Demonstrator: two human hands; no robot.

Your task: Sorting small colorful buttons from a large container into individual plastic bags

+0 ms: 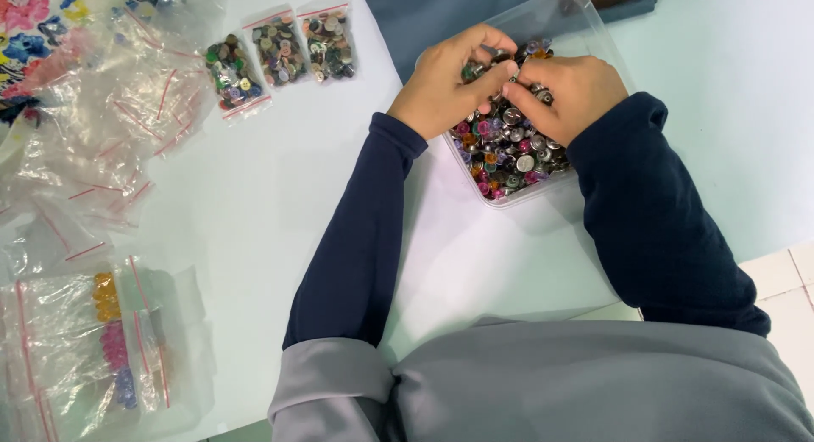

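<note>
**Clear plastic and bright buttons on a pale desk**

Grey cloth and dark blue sleeves fill the bottom of the frame, nearest the viewer. From there both arms reach up toward the upper middle, where a clear plastic tub sits on the pale green desk, full of metal and coloured buttons. The left hand and the right hand meet over the heap, fingertips pressed together in a narrow pinching grip; they seem to pick at one small piece between them, though it is too small to make out. The tub stands close in front, probably so both hands reach it easily. At lower left lies a loose pile of empty zip bags. Farther off, upper left, three filled bags lie in a row. White floor tile shows at right.
</note>
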